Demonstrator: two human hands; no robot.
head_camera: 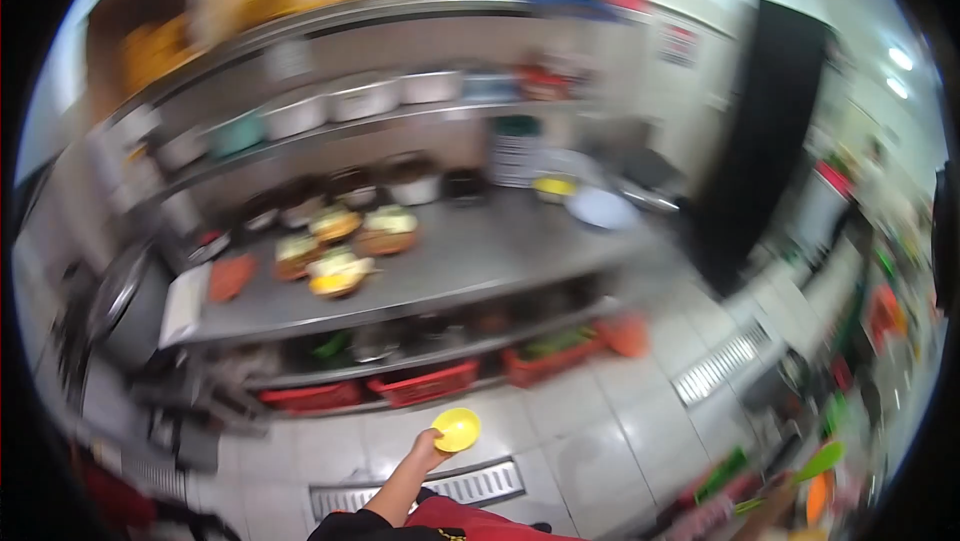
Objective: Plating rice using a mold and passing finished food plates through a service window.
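Note:
My left hand [429, 451] holds a small yellow bowl [457, 429] by its rim, thumb on the inside edge. The bowl is over the tiled floor, in front of a steel worktable [465, 256]. Whether anything lies in the bowl is too blurred to tell. My right hand is out of view. On the worktable stand several filled brown bowls [337, 272] with pale and yellow contents. To their left are an orange-red item [231, 277] and a white board or tray [185, 304].
Steel containers [365, 98] line the shelf above. Red crates [427, 383] sit under the worktable. Metal floor drains [480, 482] are set in the tiles. A tall black panel [757, 143] rises at right. Cluttered goods, including a green utensil [819, 461], fill the lower right.

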